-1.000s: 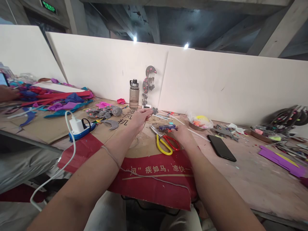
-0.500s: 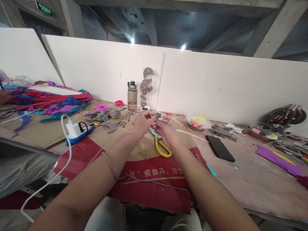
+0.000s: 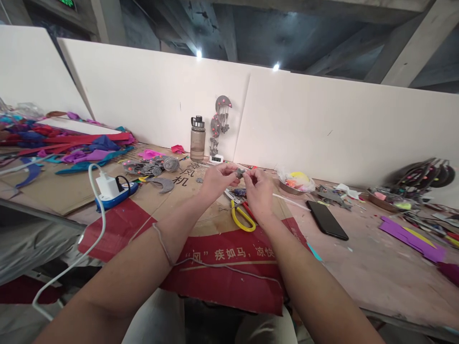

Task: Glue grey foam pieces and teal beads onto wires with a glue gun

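From where I stand, both hands have come together. A second ago, the left hand [image 3: 218, 182] held the small grey piece [image 3: 240, 173] by itself, and the right hand [image 3: 259, 192] was down at a dark blue tool [image 3: 239, 192]. Now the blue tool is out of the right hand, by the yellow-and-red scissors [image 3: 234, 215]. So I think the work has gone from the tool to the little piece itself.

The left finger and thumb are pinched tight on the piece. The right finger and thumb are narrow too, nipping its other edge (the tips are so tiny that I can't tell if they hold a thread as well). The piece is up in the air between the hands, over the cardboard [image 3: 229, 294].

A grey string [image 3: 164, 244] goes round the left arm. A grey moon [image 3: 164, 185] lies flat, near the left hand.
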### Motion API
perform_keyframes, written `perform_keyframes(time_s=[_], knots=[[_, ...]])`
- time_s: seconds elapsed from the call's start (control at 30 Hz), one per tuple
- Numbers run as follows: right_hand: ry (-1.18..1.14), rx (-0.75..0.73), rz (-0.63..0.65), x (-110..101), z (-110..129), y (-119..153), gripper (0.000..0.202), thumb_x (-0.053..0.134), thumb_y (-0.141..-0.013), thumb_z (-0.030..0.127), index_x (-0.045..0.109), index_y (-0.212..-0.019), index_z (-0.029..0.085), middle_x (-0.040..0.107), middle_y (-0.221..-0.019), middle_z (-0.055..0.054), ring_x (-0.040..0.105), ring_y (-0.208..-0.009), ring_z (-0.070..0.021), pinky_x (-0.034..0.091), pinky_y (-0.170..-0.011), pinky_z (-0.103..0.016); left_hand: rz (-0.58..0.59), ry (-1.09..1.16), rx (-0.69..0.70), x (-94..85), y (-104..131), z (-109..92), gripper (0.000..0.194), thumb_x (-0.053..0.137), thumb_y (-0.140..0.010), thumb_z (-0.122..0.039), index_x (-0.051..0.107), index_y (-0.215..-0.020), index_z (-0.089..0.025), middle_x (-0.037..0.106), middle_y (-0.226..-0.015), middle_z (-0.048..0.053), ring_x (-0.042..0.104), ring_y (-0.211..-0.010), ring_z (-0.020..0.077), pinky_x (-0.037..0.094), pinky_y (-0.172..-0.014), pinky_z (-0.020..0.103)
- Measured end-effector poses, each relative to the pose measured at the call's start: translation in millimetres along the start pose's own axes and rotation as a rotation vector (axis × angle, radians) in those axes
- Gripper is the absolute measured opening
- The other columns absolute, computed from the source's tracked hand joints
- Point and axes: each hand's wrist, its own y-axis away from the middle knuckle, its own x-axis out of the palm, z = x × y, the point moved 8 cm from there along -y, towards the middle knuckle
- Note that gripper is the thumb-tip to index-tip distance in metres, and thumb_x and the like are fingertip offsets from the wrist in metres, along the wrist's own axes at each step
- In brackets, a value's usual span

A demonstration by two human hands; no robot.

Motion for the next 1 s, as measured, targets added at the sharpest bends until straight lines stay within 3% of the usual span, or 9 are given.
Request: perform_keyframes(time_s=[0.63, 1.0], knots=[[0.186, -0.035, 0.090, 2.8, 8.2, 2.7, 0.025, 0.042, -0.092, 0.026, 0.052, -0.070, 0.021, 0.058, -0.072, -0.003, 0.049, -0.070, -0.0171, 0.033, -0.067, -0.029, 0.024, -0.048, -0.002, 3.8, 3.7, 0.8, 0.011, 0.066, -0.072, -0.024, 0.065, -0.076, -0.014, 0.066, -0.070, 0.002, 0.065, -0.059, 0.0127, 0.057, -0.060, 0.027], [0.070, 0.109, 0.118, 6.5, -2.1, 3.1, 0.031, 0.042, -0.091, 0.034, 0.061, -0.072, 0.020, 0.063, -0.068, -0.001, 0.051, -0.062, -0.0162, 0.032, -0.060, -0.028, 0.045, -0.004, 0.021, 6.8, 3.0, 5.0, 0.013, 0.067, -0.073, -0.026, 0.063, -0.078, -0.015, 0.066, -0.073, 0.002, 0.067, -0.061, 0.0135, 0.056, -0.060, 0.026]])
